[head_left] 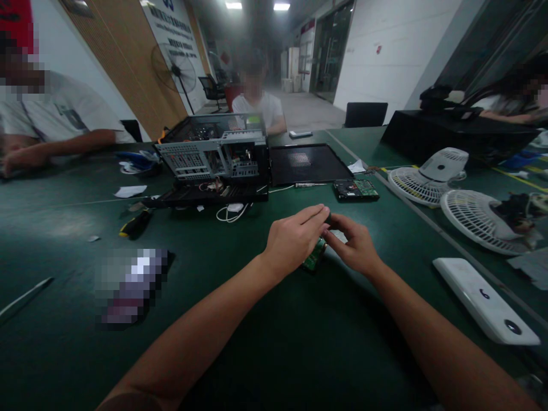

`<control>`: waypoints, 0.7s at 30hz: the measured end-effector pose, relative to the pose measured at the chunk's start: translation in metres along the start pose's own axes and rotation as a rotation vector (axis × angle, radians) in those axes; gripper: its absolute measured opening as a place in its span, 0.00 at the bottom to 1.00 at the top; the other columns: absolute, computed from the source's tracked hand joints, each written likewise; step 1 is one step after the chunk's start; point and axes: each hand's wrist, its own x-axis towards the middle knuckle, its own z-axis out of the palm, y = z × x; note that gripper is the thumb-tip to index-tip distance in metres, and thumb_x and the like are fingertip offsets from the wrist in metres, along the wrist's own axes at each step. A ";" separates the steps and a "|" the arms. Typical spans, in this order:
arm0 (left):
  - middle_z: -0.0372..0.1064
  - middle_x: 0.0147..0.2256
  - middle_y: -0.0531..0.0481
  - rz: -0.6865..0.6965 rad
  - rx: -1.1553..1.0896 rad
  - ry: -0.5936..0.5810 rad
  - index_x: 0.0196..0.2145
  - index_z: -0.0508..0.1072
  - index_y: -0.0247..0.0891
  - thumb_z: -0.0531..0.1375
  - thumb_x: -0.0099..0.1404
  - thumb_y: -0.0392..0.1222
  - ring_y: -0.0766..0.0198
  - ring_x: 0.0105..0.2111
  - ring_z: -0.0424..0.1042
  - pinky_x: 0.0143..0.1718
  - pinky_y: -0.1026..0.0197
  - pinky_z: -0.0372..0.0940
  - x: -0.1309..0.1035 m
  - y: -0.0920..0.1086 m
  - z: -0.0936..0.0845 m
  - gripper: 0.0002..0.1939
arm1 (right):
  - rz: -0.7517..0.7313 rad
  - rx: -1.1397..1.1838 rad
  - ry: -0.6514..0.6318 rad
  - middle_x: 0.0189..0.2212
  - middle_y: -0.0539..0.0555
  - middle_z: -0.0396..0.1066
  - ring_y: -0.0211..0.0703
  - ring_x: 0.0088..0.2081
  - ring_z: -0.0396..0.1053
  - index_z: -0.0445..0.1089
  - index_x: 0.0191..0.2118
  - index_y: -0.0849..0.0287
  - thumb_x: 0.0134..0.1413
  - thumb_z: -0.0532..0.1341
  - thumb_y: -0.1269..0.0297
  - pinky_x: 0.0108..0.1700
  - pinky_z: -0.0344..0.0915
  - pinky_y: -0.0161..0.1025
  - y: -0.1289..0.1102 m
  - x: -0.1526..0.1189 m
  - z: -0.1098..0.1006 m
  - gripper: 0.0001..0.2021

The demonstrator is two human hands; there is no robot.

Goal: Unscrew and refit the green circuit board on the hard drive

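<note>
Near the middle of the green table, my left hand (295, 237) and my right hand (353, 242) meet at the fingertips. Between them is a small dark object (328, 217), pinched by the fingers of both; its shape is mostly hidden. A green circuit board (315, 255) shows beneath my left hand, partly covered by it. Something pale lies behind my right fingers. Beyond the hands a hard drive (356, 190) with a green board lies on the table, beside a flat black panel (310, 164).
An opened computer case (214, 157) stands at the back left, a screwdriver (135, 224) before it. A phone (137, 285) lies left. White fan grilles (479, 220) and a white oblong device (483, 299) are right. People sit across and at both sides.
</note>
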 end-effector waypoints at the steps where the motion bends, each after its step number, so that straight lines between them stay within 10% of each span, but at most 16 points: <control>1: 0.73 0.57 0.43 -0.012 0.027 0.000 0.59 0.71 0.35 0.58 0.76 0.39 0.57 0.53 0.76 0.52 0.55 0.75 0.000 -0.001 -0.001 0.16 | 0.000 -0.007 0.012 0.47 0.56 0.79 0.49 0.45 0.78 0.72 0.57 0.54 0.63 0.64 0.59 0.50 0.74 0.50 0.000 0.000 -0.001 0.18; 21: 0.74 0.49 0.47 -0.019 0.107 -0.053 0.59 0.71 0.44 0.53 0.78 0.37 0.66 0.36 0.76 0.34 0.65 0.70 -0.002 0.004 -0.004 0.16 | -0.022 -0.034 0.005 0.44 0.56 0.79 0.49 0.43 0.77 0.74 0.53 0.54 0.63 0.65 0.57 0.48 0.74 0.50 -0.002 0.002 -0.001 0.15</control>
